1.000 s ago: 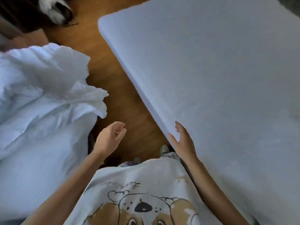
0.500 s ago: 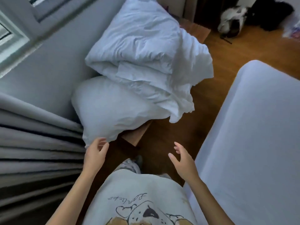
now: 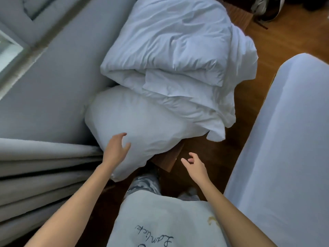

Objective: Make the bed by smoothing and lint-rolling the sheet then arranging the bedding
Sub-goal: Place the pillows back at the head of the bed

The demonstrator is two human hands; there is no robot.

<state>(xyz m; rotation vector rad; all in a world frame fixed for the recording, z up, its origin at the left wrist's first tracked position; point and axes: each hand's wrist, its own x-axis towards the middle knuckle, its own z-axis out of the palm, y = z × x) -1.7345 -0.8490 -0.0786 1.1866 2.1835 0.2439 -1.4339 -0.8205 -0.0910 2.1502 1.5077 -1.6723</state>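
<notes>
Attention had swung off the bed (image 3: pixel 284 139), which a second earlier filled the view and now lay at three o'clock with its sheet smooth and bare. Centre stage went to the folded duvet (image 3: pixel 174 56) at twelve o'clock, heaped on the pillow (image 3: pixel 142 122) beneath it, both atop a brown box (image 3: pixel 169 160). Smaller moves followed: the left hand (image 3: pixel 116 147) had reached the pillow's near corner, fingers spread and relaxed against it, not yet gripping; the right hand (image 3: pixel 193 165) hovered apart at five o'clock, fingers loose, empty. Bedding arrangement was probably starting, pillow first.
</notes>
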